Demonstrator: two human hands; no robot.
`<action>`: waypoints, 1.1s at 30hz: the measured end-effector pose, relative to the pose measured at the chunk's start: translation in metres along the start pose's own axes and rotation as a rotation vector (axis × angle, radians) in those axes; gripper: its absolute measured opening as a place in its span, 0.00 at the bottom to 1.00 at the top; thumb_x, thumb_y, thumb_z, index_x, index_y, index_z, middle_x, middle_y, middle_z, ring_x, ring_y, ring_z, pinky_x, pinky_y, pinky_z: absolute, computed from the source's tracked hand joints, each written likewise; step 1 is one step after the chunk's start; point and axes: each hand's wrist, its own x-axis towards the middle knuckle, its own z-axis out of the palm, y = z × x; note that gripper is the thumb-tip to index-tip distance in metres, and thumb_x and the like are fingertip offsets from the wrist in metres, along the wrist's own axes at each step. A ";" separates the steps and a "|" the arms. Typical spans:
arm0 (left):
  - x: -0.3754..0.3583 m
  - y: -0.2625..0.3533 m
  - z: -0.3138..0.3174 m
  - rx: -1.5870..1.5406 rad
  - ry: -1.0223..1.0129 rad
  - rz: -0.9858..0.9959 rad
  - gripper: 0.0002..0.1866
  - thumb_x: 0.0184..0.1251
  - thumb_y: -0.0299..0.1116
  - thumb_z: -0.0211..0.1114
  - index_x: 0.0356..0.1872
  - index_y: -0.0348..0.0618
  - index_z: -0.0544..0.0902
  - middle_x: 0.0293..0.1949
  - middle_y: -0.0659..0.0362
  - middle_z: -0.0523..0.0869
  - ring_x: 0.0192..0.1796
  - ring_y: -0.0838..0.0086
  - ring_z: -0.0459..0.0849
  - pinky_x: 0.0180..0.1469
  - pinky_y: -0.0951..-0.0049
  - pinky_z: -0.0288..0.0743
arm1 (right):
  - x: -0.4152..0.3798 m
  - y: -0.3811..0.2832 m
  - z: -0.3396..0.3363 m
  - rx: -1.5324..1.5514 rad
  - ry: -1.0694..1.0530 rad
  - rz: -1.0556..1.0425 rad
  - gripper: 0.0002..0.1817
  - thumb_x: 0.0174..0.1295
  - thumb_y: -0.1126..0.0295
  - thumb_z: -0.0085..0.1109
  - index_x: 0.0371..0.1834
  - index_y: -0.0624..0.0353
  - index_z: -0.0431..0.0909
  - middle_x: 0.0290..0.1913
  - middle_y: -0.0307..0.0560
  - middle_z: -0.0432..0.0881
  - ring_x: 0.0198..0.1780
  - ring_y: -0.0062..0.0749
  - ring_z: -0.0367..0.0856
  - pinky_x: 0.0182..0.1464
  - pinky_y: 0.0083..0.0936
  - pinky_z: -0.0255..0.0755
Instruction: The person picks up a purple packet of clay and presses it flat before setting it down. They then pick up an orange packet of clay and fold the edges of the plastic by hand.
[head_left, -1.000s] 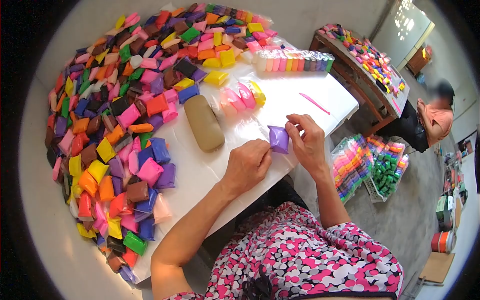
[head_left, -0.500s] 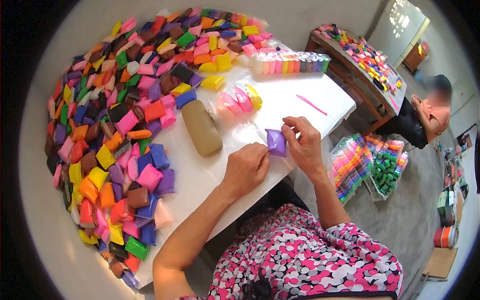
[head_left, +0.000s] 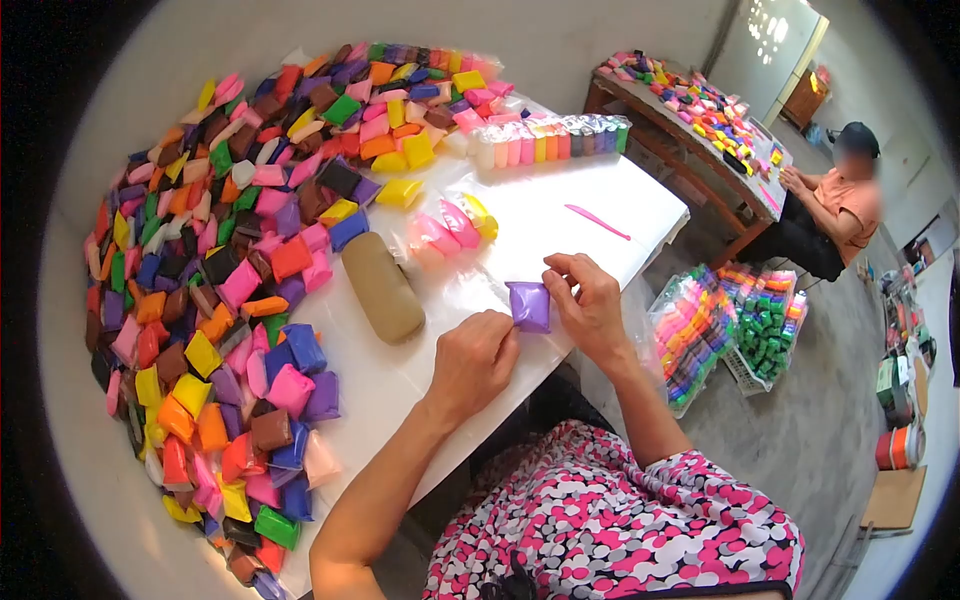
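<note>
A small purple packet [head_left: 530,307] is between my two hands, near the front edge of the white table. My left hand [head_left: 477,362] has its fingers closed at the packet's left side, pinching its edge. On the other side, my right hand [head_left: 585,303] is beside the packet's right edge with thumb and forefinger curled close together; whether they grip anything is not clear. Behind my left hand lies a brown oblong case [head_left: 383,288]. A clear bag with pink and yellow packets [head_left: 452,226] rests past the purple packet. A pink plastic tool [head_left: 598,222] lies farther back.
Many colourful packets [head_left: 240,280] are heaped along the table's left and back. A wrapped row of packets [head_left: 550,141] stands at the back. Filled bags [head_left: 700,325] are on the floor at right. Another person [head_left: 835,200] sits by a second table [head_left: 690,120].
The view has shifted, so the table and its contents appear farther left. My hands and the purple packet keep nearly the same arrangement.
</note>
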 end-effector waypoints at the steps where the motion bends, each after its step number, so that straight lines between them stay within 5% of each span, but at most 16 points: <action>1: 0.000 0.000 0.000 -0.001 0.001 0.004 0.04 0.59 0.23 0.62 0.34 0.35 0.78 0.27 0.50 0.79 0.29 0.57 0.80 0.32 0.61 0.73 | 0.000 0.001 0.000 -0.002 0.002 0.004 0.09 0.62 0.73 0.60 0.43 0.65 0.81 0.37 0.53 0.83 0.30 0.40 0.84 0.34 0.30 0.77; 33: 0.003 0.001 0.000 -0.024 0.003 0.002 0.04 0.58 0.23 0.62 0.29 0.36 0.75 0.27 0.50 0.77 0.31 0.56 0.79 0.33 0.60 0.73 | -0.008 0.014 0.014 -0.146 0.050 -0.052 0.07 0.61 0.71 0.60 0.39 0.62 0.80 0.34 0.50 0.81 0.28 0.43 0.81 0.33 0.35 0.74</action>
